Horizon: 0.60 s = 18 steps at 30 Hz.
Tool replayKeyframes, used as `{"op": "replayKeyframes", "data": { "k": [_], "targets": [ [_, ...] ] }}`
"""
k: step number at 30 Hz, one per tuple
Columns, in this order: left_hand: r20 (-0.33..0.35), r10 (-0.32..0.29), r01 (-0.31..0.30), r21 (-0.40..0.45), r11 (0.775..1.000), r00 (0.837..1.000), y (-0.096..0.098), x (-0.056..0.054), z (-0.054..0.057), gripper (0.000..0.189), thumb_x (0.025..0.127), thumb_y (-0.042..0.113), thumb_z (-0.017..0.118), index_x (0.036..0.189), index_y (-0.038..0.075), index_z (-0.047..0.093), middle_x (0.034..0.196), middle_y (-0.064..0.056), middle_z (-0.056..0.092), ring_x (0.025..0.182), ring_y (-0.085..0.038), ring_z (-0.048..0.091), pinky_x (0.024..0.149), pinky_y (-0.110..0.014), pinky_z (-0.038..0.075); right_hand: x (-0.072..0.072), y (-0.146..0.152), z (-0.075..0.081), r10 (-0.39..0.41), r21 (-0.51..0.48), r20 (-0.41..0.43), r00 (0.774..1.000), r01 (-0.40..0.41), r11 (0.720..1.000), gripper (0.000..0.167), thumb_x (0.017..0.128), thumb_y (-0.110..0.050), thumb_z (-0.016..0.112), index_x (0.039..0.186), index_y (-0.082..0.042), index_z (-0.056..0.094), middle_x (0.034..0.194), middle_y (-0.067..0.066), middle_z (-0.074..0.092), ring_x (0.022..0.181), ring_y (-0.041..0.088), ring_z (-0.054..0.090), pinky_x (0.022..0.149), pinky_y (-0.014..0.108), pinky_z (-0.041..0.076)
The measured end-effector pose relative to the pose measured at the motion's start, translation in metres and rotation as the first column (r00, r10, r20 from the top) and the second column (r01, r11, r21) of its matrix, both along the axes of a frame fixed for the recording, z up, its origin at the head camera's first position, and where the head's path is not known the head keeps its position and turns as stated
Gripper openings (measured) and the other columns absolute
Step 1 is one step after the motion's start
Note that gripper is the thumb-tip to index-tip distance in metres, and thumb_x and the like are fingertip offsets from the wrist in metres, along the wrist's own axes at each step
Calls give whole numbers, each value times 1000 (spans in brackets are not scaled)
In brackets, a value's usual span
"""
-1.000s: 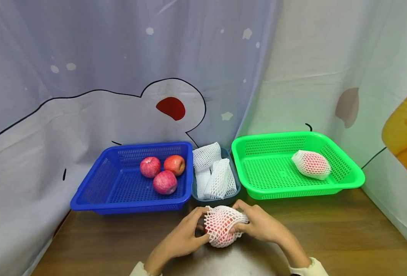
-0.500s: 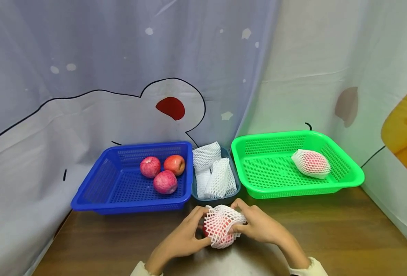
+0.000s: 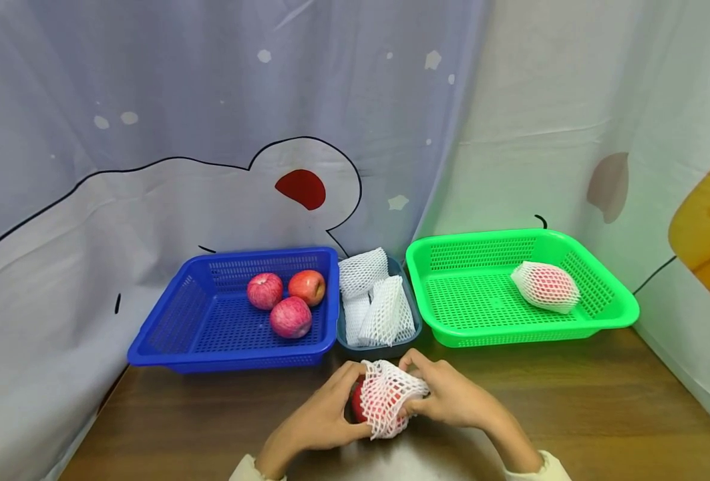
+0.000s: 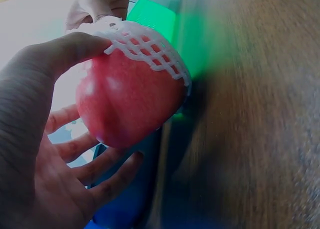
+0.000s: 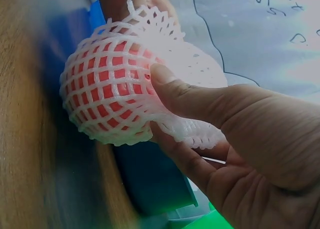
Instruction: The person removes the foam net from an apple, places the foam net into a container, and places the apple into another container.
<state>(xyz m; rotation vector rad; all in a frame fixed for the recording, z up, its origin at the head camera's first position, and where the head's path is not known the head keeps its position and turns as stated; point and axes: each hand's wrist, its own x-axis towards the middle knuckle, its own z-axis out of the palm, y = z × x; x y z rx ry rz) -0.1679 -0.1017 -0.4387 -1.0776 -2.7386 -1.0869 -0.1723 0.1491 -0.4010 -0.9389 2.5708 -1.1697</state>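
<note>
A red apple (image 3: 357, 403) is partly inside a white foam net (image 3: 385, 399) above the front of the table. Its bare end shows in the left wrist view, where the net's edge rings the apple (image 4: 130, 96). My left hand (image 3: 326, 413) holds the apple from the left, thumb tip at the net's edge and other fingers around the far side. From the right, my right hand (image 3: 453, 395) pinches the gathered net between thumb and fingers. In the right wrist view the mesh (image 5: 107, 81) covers the apple. The left forefinger's tip is hidden.
A blue basket (image 3: 168, 327) with 3 bare apples (image 3: 291, 317) stands at the back left. Beside it, a small dark bin (image 3: 411, 294) holds several folded foam nets (image 3: 385, 310). The green basket (image 3: 459, 334) at right contains one netted apple (image 3: 547, 287). A printed curtain hangs behind.
More of the apple's bare red side shows at the left of the net than before. The netted apple has tilted slightly towards me. Both hands stay in nearly the same place.
</note>
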Motion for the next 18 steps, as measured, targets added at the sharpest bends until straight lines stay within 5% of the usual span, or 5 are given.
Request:
{"op": "replayKeyframes", "data": {
  "k": [18],
  "targets": [
    [-22, 11, -12, -67, 998, 1000, 2, 2, 0, 82, 64, 29, 84, 133, 11, 45, 128, 1, 51, 118, -12, 51, 104, -33, 47, 1, -2, 1, 20, -21, -4, 1000, -20, 1000, 37, 77, -20, 83, 104, -22, 57, 92, -11, 73, 76, -3, 57, 69, 18, 49]
  ]
}}
